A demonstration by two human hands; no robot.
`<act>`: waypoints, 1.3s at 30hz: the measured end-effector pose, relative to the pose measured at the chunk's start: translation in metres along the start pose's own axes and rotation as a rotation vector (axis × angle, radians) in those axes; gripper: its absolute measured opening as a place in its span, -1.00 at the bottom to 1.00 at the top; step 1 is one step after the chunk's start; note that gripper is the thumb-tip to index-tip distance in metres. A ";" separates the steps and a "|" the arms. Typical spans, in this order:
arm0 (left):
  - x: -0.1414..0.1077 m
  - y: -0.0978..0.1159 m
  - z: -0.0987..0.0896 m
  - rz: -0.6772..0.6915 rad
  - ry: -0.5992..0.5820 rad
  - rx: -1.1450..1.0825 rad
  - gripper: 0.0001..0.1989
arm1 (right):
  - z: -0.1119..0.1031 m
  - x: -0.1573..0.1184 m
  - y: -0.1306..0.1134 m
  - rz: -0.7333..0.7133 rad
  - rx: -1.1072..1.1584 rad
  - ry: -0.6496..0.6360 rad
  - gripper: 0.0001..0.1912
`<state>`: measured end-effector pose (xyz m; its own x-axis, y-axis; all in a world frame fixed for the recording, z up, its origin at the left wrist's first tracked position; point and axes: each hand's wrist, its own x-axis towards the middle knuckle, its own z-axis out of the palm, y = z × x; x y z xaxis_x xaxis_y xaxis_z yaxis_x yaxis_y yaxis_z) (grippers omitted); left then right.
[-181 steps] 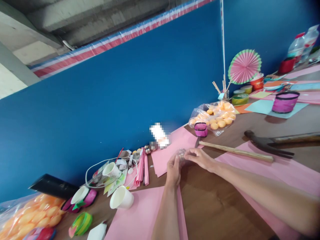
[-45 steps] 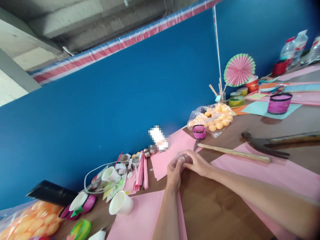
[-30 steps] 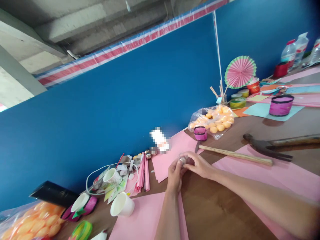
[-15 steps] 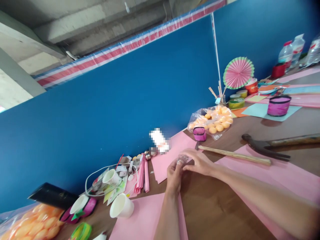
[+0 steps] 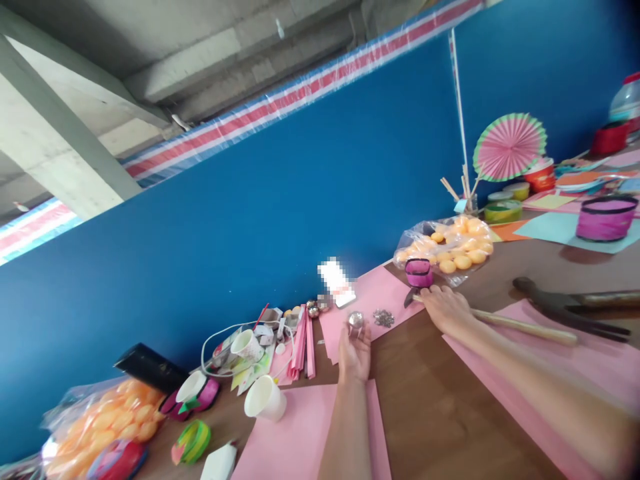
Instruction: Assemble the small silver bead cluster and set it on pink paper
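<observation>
My left hand (image 5: 355, 353) is turned palm up over the pink paper, its fingers curled around a shiny silver ball (image 5: 355, 321). To its right, a small heap of silvery metal bits (image 5: 384, 318) lies on pink paper (image 5: 370, 293); the pieces are too small to name. My right hand (image 5: 447, 309) reaches over a small wooden-handled hammer (image 5: 525, 327), fingers over the handle close to the dark head. Just beyond that hand stands a little magenta ring-shaped holder (image 5: 419, 273) with black edging.
A larger claw hammer (image 5: 565, 310) lies at right. Behind are a bag of orange balls (image 5: 455, 247) and a paper fan (image 5: 510, 147). White cups (image 5: 265, 399), pink strips (image 5: 303, 347), a cable and another bag of orange balls (image 5: 115, 420) occupy the left. A blue partition (image 5: 250, 220) borders the table.
My right hand has left my left hand and moved right onto the small hammer. My left hand has turned palm up with the silver ball. The metal heap now shows. The view has shifted left.
</observation>
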<state>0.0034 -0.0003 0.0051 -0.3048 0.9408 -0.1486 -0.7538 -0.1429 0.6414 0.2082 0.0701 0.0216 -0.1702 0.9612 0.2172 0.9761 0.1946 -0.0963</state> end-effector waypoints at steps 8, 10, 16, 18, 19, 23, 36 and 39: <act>-0.005 -0.003 -0.002 0.020 -0.170 0.105 -0.65 | -0.021 -0.024 -0.023 -0.340 0.107 0.389 -0.77; -0.005 -0.004 -0.002 0.011 -0.192 0.125 -0.67 | -0.022 -0.030 -0.029 -0.419 0.145 0.436 -0.74; -0.008 -0.005 0.004 0.010 -0.192 0.187 -0.75 | -0.019 -0.045 -0.043 -0.543 0.217 0.530 -0.64; -0.009 -0.004 0.005 0.000 -0.227 0.181 -0.74 | -0.019 -0.047 -0.045 -0.566 0.212 0.475 -0.61; -0.010 -0.004 0.005 -0.003 -0.234 0.175 -0.74 | -0.018 -0.047 -0.045 -0.568 0.213 0.457 -0.60; -0.009 -0.004 0.004 -0.007 -0.160 0.170 -0.75 | -0.018 -0.046 -0.042 -0.522 0.250 0.510 -0.61; -0.009 -0.005 0.004 0.001 -0.246 0.178 -0.75 | -0.017 -0.049 -0.046 -0.577 0.214 0.463 -0.61; -0.009 -0.006 0.003 0.038 -0.218 0.181 -0.71 | -0.019 -0.048 -0.045 -0.549 0.209 0.450 -0.60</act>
<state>0.0123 -0.0071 0.0054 -0.1841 0.9824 0.0309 -0.6219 -0.1408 0.7703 0.1746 0.0111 0.0336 -0.5109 0.5508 0.6600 0.7130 0.7004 -0.0326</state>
